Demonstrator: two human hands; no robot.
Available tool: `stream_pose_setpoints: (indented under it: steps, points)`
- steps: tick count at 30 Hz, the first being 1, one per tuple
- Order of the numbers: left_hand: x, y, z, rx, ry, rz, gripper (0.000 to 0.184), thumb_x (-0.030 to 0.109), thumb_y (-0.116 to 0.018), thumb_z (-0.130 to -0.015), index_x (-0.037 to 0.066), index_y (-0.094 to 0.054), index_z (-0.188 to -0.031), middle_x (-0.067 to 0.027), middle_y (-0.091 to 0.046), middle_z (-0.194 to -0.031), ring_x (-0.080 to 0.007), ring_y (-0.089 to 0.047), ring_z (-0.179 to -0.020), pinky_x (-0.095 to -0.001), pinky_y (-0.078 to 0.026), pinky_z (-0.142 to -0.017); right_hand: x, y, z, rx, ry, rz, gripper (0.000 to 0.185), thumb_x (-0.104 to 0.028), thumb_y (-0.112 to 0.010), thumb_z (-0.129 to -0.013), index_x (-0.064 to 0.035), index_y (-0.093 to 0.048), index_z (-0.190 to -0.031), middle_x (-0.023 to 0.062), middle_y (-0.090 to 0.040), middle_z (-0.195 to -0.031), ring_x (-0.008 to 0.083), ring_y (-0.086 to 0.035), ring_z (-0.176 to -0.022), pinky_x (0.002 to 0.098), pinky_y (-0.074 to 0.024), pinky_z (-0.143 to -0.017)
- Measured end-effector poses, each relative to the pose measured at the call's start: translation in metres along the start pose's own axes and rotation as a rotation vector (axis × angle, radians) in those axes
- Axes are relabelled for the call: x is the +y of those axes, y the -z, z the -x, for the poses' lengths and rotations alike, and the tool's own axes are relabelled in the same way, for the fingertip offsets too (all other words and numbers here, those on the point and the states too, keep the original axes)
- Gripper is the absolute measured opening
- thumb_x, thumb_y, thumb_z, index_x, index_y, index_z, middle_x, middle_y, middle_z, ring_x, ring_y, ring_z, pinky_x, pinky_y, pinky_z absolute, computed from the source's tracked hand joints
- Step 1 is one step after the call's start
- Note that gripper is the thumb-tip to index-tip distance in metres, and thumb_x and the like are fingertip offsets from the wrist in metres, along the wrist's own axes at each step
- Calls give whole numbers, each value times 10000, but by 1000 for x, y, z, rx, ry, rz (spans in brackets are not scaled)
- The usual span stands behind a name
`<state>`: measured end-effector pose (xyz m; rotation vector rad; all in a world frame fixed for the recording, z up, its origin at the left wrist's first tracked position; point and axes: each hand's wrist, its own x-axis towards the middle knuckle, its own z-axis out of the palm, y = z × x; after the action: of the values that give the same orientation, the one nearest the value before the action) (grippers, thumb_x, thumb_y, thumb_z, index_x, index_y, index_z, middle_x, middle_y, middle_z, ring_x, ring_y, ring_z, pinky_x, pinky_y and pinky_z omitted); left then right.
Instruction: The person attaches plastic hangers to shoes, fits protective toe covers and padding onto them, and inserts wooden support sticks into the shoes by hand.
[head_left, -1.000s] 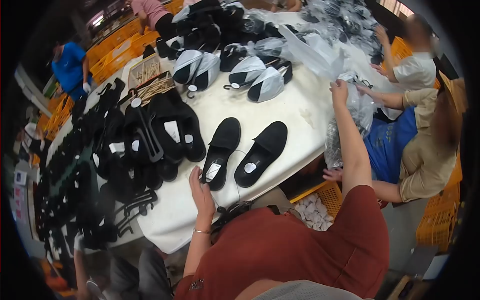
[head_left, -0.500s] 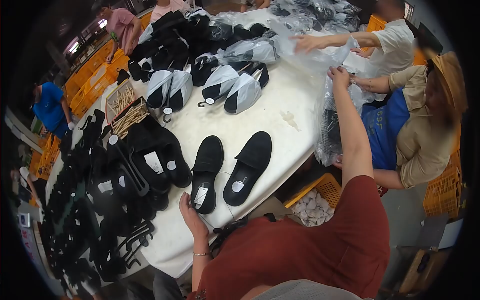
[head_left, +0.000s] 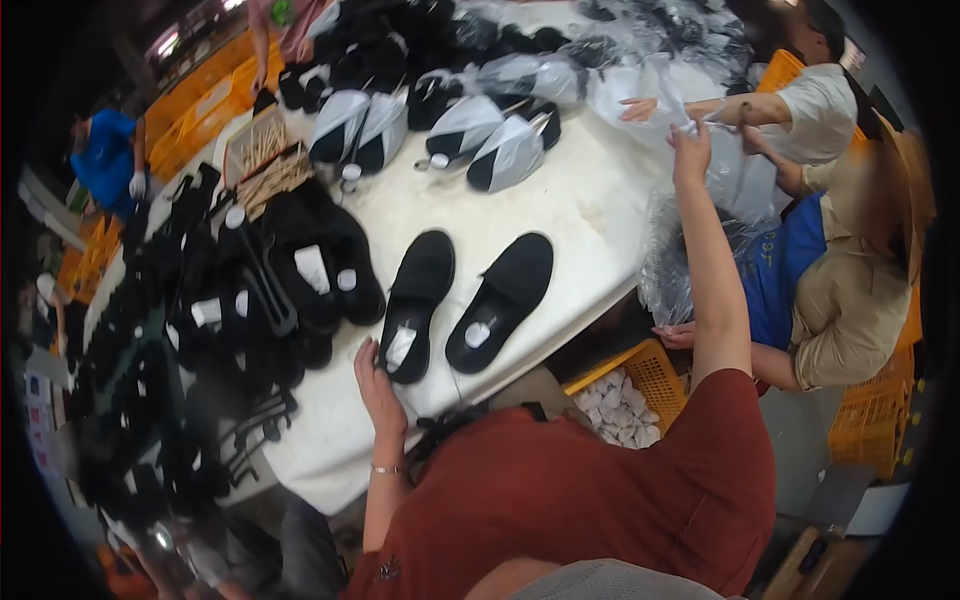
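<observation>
A pair of black slip-on shoes lies in front of me on the white table: the left shoe [head_left: 418,300] and the right shoe [head_left: 502,300], each with a white label inside. My left hand [head_left: 380,392] is beside the left shoe's heel, its fingers extended along the shoe. Stretched far out to the right, my right hand [head_left: 690,150] has its fingers closed on a thin clear plastic bag [head_left: 650,100]. More crumpled clear plastic [head_left: 672,260] hangs over the table edge below it.
Paper-wrapped shoes [head_left: 510,152] stand across the white table [head_left: 590,220]. Black shoes [head_left: 320,260] with hangers are piled left, near a box of sticks [head_left: 265,145]. A beige-shirted person [head_left: 850,270] is close at right; an orange crate [head_left: 655,385] of white wads sits below.
The view has shifted, so the shoes appear higher. My right hand remains at the plastic, which has shifted. My left hand stays by the left shoe's heel.
</observation>
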<state>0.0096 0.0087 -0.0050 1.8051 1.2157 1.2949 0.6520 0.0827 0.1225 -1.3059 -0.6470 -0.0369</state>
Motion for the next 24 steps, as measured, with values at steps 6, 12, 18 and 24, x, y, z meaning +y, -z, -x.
stream_pose_setpoints:
  steps: [6,12,18,24]
  points:
    - [43,36,35,8,-41,6,449,231,-507,-964,-15,-564,-1335,-182,-578,-1275,-299,-617,-1106,-397,-485,-926,-31,0,140,-469,-30,19,551,31,-624,-918,38,-458,-1443,171,-566,-1375,232,-684,-1108,297,-570,-843]
    - [63,43,84,-288,80,24,617,240,-764,-853,-16,-539,-1367,-185,-625,-1257,-296,-647,-1103,-384,-504,-913,-16,10,289,-700,71,177,496,11,-619,-928,-18,-537,-1416,130,-534,-1447,212,-638,-1202,285,-540,-869]
    - [61,21,90,-449,0,-222,490,191,-746,-864,67,-603,-1316,-120,-655,-1208,-327,-627,-1060,-409,-528,-882,-11,-15,344,-720,72,176,441,-42,-636,-964,-15,-566,-1399,154,-520,-1464,255,-569,-1291,344,-503,-1031]
    - [67,-11,82,-575,-29,-220,410,210,-742,-858,73,-649,-1234,-108,-670,-1147,-320,-628,-1070,-420,-526,-871,-31,-39,356,-845,57,124,392,-30,-673,-932,-16,-637,-1322,157,-536,-1438,249,-584,-1272,348,-524,-1026]
